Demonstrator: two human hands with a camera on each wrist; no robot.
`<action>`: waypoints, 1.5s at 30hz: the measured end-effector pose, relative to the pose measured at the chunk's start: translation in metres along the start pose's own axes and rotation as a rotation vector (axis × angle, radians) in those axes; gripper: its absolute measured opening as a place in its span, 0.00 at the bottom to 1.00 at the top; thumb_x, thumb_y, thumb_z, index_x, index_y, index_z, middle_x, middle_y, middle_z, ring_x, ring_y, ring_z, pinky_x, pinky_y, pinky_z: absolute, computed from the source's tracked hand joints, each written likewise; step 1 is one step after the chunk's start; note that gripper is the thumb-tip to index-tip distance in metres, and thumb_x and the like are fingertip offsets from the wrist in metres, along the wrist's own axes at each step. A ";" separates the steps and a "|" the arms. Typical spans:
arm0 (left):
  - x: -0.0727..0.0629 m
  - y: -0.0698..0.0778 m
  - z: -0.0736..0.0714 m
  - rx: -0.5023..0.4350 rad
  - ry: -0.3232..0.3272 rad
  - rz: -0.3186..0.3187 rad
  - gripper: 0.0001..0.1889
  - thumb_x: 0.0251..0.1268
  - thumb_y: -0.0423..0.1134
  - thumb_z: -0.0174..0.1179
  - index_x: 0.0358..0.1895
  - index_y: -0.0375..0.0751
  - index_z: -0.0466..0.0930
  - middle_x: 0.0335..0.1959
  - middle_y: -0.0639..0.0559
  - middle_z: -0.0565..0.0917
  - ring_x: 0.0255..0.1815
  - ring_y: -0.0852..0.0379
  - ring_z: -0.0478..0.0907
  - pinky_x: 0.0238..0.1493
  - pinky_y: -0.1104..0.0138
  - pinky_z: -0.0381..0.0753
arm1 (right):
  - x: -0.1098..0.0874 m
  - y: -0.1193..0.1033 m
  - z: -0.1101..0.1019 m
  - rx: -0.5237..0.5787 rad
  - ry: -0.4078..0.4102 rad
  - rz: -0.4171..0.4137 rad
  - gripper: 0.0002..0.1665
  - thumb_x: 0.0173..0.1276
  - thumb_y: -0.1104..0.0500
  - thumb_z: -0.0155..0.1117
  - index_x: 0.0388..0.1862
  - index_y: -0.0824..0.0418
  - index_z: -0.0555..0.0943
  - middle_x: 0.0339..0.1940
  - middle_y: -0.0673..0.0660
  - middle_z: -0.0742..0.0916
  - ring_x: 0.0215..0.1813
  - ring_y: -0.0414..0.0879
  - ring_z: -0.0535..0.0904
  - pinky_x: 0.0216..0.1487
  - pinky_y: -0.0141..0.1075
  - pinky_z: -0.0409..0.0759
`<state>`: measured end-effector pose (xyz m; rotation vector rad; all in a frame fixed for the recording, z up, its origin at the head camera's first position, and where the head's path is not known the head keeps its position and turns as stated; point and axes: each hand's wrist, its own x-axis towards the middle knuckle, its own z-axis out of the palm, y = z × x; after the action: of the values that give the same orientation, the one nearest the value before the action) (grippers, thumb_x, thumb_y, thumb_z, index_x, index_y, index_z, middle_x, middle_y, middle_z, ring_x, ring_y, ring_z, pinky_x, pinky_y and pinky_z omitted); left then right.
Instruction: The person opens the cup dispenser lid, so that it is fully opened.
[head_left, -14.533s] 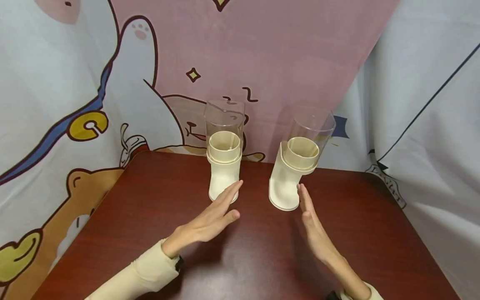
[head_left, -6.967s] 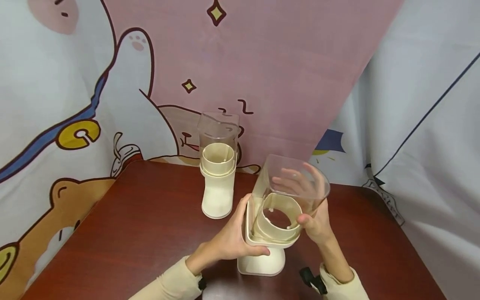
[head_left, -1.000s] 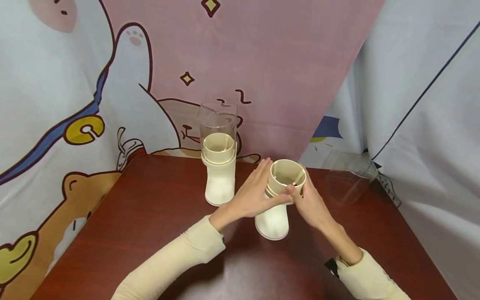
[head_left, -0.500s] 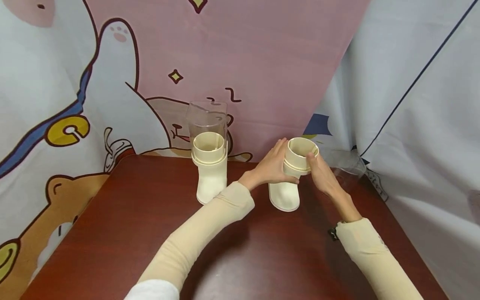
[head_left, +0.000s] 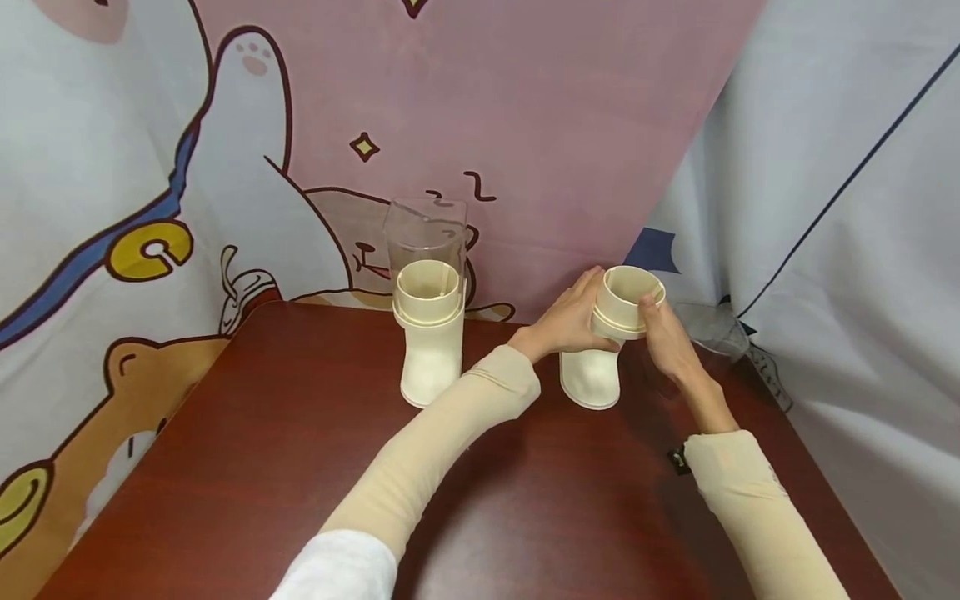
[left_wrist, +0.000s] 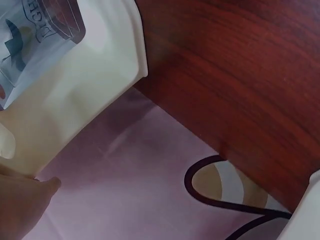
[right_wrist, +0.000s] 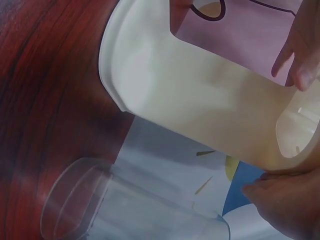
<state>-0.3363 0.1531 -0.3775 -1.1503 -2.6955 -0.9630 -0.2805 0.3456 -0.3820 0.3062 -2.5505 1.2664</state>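
A cream pet-feeder base (head_left: pixel 591 375) with a round collar on top stands upright at the back right of the table. My left hand (head_left: pixel 568 323) holds its collar from the left, thumb across the front. From the right my right hand (head_left: pixel 670 343) grips the collar, with the thumb at the rim. In the right wrist view the base (right_wrist: pixel 170 85) shows its open arch, with fingers of both hands at the collar end. A clear plastic container (head_left: pixel 714 327), off the base, is on the table behind my right hand, partly hidden by it.
A second cream feeder base (head_left: pixel 433 358) stands to the left, with its clear container (head_left: pixel 425 223) on top. My left sleeve (head_left: pixel 450 433) passes close in front of it. A printed cloth (head_left: pixel 555 150) hangs right behind the table's back edge.
Earlier, the right feeder carried its clear container and was drawn forward; the container now stands apart at the right. Over the last second, both hands have shifted the base back and to the right.
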 end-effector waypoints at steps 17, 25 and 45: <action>-0.014 0.001 -0.001 -0.141 0.071 -0.008 0.72 0.48 0.60 0.76 0.81 0.46 0.24 0.83 0.48 0.33 0.83 0.58 0.31 0.81 0.60 0.47 | -0.005 -0.010 0.008 0.178 0.044 -0.016 0.36 0.81 0.39 0.26 0.81 0.54 0.49 0.70 0.65 0.67 0.65 0.47 0.65 0.65 0.37 0.61; -0.054 -0.009 -0.011 -0.334 0.073 -0.061 0.65 0.52 0.65 0.70 0.80 0.61 0.25 0.83 0.56 0.35 0.83 0.57 0.37 0.80 0.52 0.51 | -0.032 -0.013 0.012 0.341 0.042 -0.003 0.43 0.80 0.35 0.25 0.83 0.54 0.34 0.83 0.61 0.43 0.83 0.53 0.35 0.80 0.54 0.31; -0.212 0.003 -0.031 -0.603 0.090 -0.121 0.59 0.55 0.87 0.23 0.82 0.50 0.32 0.83 0.49 0.40 0.83 0.50 0.39 0.78 0.43 0.46 | -0.117 -0.036 0.048 0.545 -0.027 0.024 0.46 0.80 0.34 0.23 0.82 0.64 0.34 0.82 0.68 0.41 0.83 0.56 0.32 0.77 0.22 0.43</action>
<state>-0.1873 0.0029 -0.4107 -0.9743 -2.4888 -1.8811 -0.1670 0.2939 -0.4222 0.4004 -2.1873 1.9627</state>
